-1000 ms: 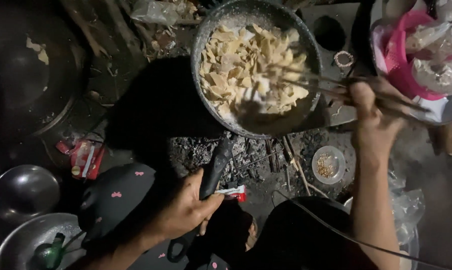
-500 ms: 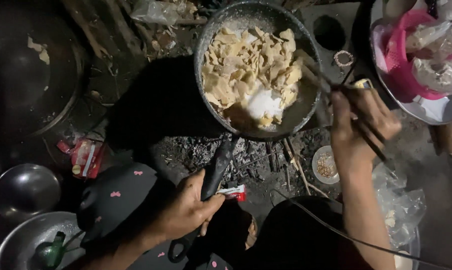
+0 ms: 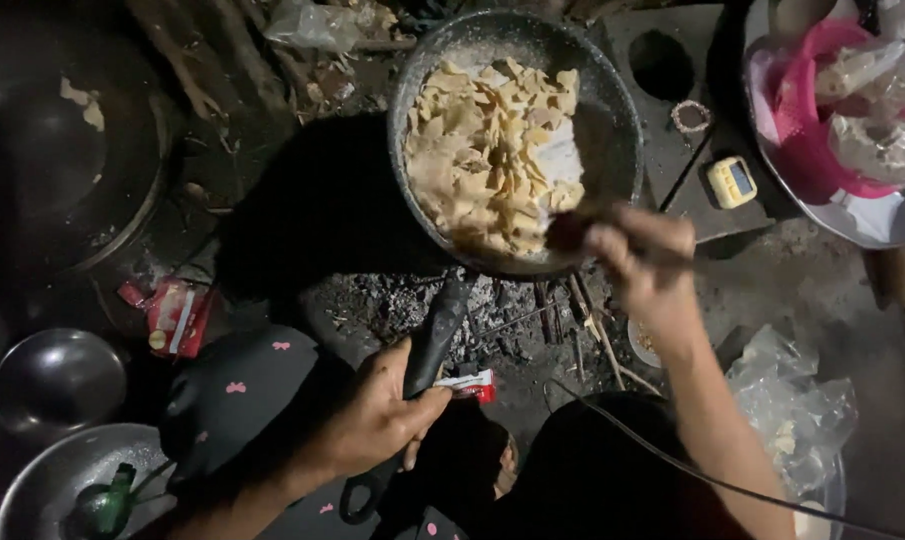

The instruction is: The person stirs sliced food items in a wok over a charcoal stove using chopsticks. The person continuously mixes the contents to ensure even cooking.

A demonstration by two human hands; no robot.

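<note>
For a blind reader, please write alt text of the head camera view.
A left hand grips the black handle of a frying pan of pale flat pieces over ashes, while the right hand stirs them with a blurred utensil.

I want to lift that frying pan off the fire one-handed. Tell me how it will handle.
The frying pan probably feels front-heavy: pale food pieces fill it, far from the left hand on its long black handle. It may tip, and loose pieces could slide.
</note>
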